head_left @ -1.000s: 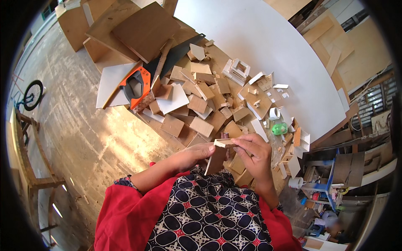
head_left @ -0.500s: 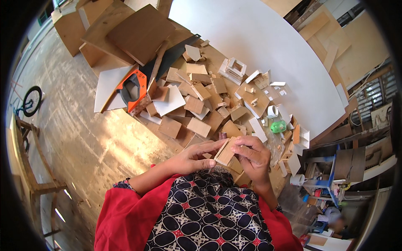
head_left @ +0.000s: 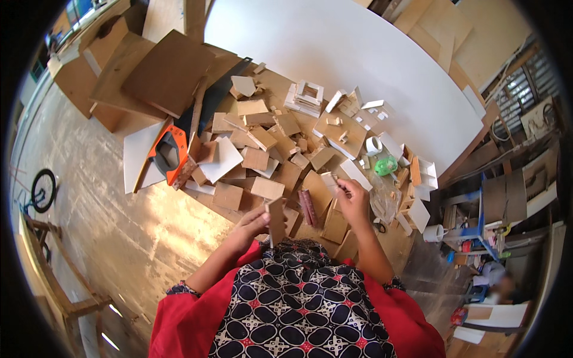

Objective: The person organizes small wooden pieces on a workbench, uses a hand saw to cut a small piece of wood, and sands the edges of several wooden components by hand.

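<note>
Wooden board in left fingers, small piece in right fingers, above messy table, bicycle far left.

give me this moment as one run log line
left hand: holding brown wooden panel | right hand: pinching small pale piece | hands: apart | orange-handled handsaw: left of wooden offcuts

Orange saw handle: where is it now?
In the head view, the orange saw handle sits left of centre, between the large white panel and the pile of wood offcuts.
</note>
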### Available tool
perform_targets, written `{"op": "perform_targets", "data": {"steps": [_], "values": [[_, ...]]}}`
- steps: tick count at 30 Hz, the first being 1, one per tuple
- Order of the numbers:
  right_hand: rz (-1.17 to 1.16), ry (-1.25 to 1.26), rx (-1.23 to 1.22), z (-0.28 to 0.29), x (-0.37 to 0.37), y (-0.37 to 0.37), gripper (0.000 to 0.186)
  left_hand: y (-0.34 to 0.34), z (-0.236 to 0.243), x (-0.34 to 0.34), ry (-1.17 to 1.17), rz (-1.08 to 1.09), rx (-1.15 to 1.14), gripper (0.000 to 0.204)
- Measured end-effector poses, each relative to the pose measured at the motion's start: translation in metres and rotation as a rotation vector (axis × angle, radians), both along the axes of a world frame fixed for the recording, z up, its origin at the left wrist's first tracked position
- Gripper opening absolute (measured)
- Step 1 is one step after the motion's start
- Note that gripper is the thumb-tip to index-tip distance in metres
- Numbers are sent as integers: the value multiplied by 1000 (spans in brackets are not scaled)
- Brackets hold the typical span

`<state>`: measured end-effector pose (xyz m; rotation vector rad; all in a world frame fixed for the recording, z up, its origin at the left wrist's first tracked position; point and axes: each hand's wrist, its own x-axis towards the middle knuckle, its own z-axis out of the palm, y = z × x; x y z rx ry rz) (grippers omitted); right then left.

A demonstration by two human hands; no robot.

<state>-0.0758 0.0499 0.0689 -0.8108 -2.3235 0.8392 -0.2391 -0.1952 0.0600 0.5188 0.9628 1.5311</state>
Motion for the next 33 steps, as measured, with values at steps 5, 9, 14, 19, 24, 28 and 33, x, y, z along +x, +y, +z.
{"op": "perform_targets", "data": {"steps": [5,9,14,19,24,28,33], "values": [[-140,-239,-103,-62,32,52,24,-21,-28,-8,-68,180,-68,53],[-106,-323,177,-67,19,66,33,-29,-37,-8,-104,208,-106,55],[160,-101,79,-37,-66,34,39,-26,-32,-1,-99,220,-139,55],[266,-31,71,-41,-131,28,32,-25,-39,1,-91,235,-160,53],[217,8,-41,-40,-157,61,20,-39,-39,0,-114,309,-183,51],[206,14,-230,-20,-174,85,19,-45,-46,2,-152,346,-181,50],[185,-20,-125,-29,-199,98,21,-38,-41,3,-140,337,-218,50]]}}
